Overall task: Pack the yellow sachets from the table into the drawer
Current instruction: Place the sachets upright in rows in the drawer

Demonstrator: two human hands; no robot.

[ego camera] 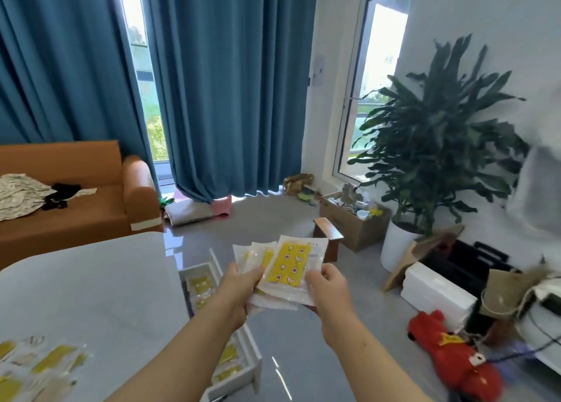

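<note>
Right now I see both hands gripping one fanned stack of yellow sachets (287, 265): the left hand (239, 290) curls round its left edge, the right hand (328, 292) pinches its lower right corner. Round motifs dot the top sachet; its print is too blurred to read. Below the fingers the drawer (253, 360) stands open with packed sachets (202, 283) inside. Loose sachets (45, 360) lie on the table (91, 280), well left of the left hand.
</note>
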